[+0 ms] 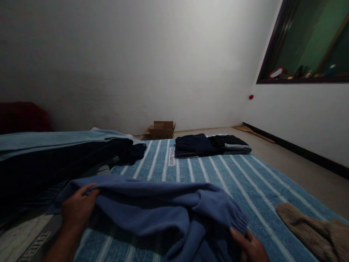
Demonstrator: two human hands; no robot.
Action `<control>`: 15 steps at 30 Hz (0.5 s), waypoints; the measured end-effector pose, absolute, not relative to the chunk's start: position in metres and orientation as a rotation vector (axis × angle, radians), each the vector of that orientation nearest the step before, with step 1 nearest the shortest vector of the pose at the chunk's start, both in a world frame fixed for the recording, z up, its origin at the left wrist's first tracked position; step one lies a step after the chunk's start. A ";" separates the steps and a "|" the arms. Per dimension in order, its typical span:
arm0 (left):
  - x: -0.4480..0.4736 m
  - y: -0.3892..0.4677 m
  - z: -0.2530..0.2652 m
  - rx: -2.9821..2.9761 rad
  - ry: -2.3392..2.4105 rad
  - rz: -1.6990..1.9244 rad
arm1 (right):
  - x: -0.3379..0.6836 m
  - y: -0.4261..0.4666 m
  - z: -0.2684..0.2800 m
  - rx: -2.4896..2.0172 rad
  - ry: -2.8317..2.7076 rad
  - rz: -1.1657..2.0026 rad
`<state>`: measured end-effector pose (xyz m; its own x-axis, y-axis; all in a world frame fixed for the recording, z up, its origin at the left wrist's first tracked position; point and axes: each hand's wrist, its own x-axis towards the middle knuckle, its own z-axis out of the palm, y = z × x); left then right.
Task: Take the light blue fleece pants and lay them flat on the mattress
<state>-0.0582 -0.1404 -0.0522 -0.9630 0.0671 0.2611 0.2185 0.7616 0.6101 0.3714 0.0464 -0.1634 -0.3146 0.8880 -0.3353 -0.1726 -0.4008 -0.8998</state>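
Observation:
A blue garment (pixel 152 203) with a gathered, elastic-looking edge at its right end stretches between my two hands. My left hand (pixel 79 205) pinches its upper fold near the left end. At the lower right, my right hand (pixel 249 245) is closed on the cloth beside the gathered edge, its fingers partly hidden. Between the hands the fabric hangs in loose folds, and its lower part runs out of the picture. Beneath it lies a blue bedsheet (pixel 240 185) with white stripes.
Dark folded clothes (pixel 195 145) lie at the bed's far side. Light blue and black clothes (pixel 68 145) are heaped on the left. A beige knitted item (pixel 308 229) rests at the right edge. A cardboard box (pixel 163 130) stands by the wall.

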 end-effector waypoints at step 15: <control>0.004 -0.155 0.021 -0.077 -2.806 -1.069 | 0.383 0.155 -0.047 -0.974 -1.226 1.850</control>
<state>0.0044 -0.1553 0.0211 -0.9892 -0.0010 0.1467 0.0969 0.7466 0.6581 0.3832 0.1546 -0.0465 -0.4698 0.8587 -0.2048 -0.1459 -0.3044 -0.9413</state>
